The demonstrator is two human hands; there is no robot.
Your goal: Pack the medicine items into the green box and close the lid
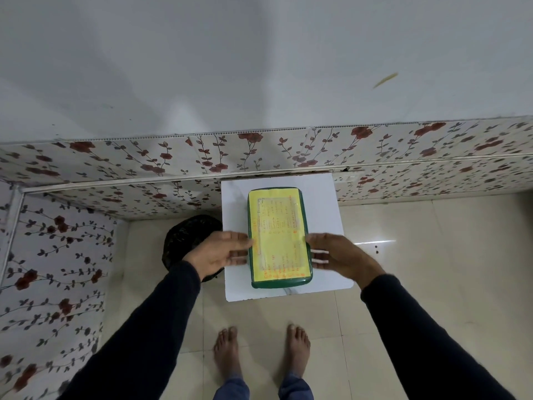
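Note:
The green box (278,281) stands on a small white table (326,203), its lid down, with a yellow printed label (277,235) covering the top. My left hand (222,249) lies flat against the box's left side, fingertips touching the lid edge. On the other side, my right hand (334,252) rests with spread fingers against the box's right side. Neither hand is closed around anything. No medicine items are visible; the inside of the box is hidden by the lid.
A black bin (187,238) with a bag stands on the floor left of the table, partly behind my left arm. Floral-patterned wall panels (115,174) run behind and to the left. My bare feet (259,350) stand on the beige tiled floor.

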